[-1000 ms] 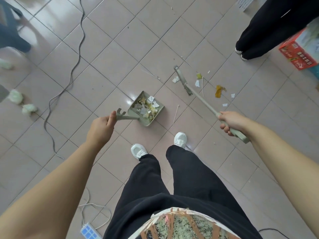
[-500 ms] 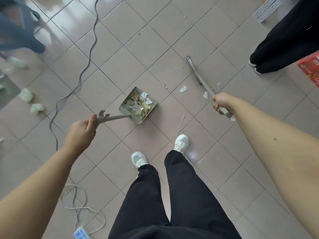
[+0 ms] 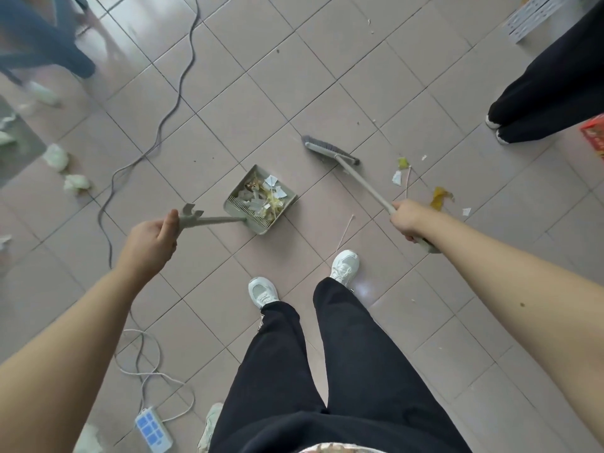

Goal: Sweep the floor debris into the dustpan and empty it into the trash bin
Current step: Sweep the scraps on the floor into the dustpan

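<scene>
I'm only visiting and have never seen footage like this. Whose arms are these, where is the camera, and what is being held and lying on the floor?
There is no robot: a person wears a camera on the head, looking down. The left hand holds the dustpan by its long handle; paper scraps already lie in it. The right hand holds the broom. On the tiled floor remain scraps, a yellow piece, a grey cable and a power strip.

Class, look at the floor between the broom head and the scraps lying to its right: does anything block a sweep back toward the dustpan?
Nothing visible does. Bare tile lies between the broom head, the scraps and the dustpan.
</scene>
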